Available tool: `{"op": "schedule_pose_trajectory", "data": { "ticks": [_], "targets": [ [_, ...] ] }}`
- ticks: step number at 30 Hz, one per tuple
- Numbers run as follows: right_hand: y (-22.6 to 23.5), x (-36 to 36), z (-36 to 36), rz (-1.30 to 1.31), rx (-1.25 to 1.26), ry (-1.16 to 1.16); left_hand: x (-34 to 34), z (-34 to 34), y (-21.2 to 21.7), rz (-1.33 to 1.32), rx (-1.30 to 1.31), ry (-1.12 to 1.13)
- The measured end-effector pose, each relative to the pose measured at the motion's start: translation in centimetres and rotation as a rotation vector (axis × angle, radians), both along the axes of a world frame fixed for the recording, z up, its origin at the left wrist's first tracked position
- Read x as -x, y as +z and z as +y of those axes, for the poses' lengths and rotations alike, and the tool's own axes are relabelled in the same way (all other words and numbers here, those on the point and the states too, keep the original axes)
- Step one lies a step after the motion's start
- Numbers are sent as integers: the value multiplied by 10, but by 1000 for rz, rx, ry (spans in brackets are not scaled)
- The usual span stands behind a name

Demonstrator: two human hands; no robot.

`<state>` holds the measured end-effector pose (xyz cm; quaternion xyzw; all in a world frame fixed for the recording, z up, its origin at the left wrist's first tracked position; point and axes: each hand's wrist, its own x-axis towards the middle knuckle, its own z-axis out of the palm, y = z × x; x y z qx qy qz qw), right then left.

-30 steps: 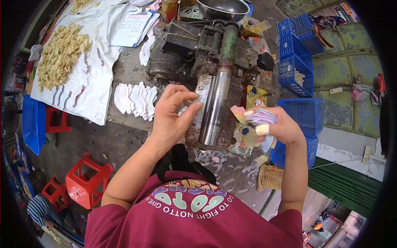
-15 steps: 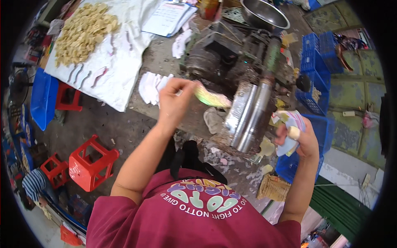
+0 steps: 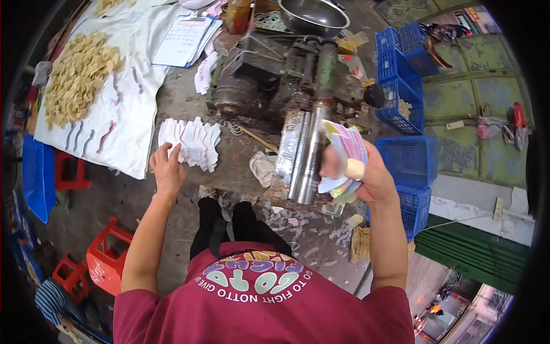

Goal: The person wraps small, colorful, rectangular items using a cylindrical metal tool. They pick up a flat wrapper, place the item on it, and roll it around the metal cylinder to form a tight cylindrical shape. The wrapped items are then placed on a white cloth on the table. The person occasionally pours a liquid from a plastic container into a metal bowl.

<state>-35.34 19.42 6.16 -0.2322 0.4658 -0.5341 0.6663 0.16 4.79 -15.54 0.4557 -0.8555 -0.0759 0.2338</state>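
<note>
My right hand (image 3: pixel 375 178) is closed on a bunch of colourful wavy-edged strips (image 3: pixel 349 143), held just right of the steel rollers (image 3: pixel 309 157) of a machine. A pale cover (image 3: pixel 355 169) sits on one digit of that hand. On the worktable to the left, pale pink and white wavy strips (image 3: pixel 192 143) lie overlapped in a row. At the left end of this row is my left hand (image 3: pixel 168 171), its fingers apart and close to the nearest strip. Whether the fingertips touch it cannot be made out. No strip shows in the left hand.
A dark, greasy motor (image 3: pixel 238 89) sits behind the rollers. A crumpled cloth (image 3: pixel 263 169) lies beside them. Farther left, a white sheet (image 3: pixel 137 114) bears a heap of yellowish pieces (image 3: pixel 80 77). Blue crates (image 3: pixel 407 157) stand right, red stools (image 3: pixel 106 261) on the floor left.
My left hand has left the machine and the strip it held, and is now down by the row of pale strips. My right hand has come closer to the rollers with its bunch.
</note>
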Motion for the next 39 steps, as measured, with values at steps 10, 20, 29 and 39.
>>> {"op": "schedule_pose_trajectory", "data": {
  "ticks": [10,20,29,39],
  "targets": [
    [24,-41,-8,375,43,-2,158,51,208,1037,-1299,-421],
    [12,-34,8,83,49,-16,171,55,193,1201,-1514,-673],
    [26,60,50,350,121,-269,171,51,180,1293,-1236,-472],
    [26,50,25,321,-234,323,156,57,154,857,-728,-316]
  ]
}}
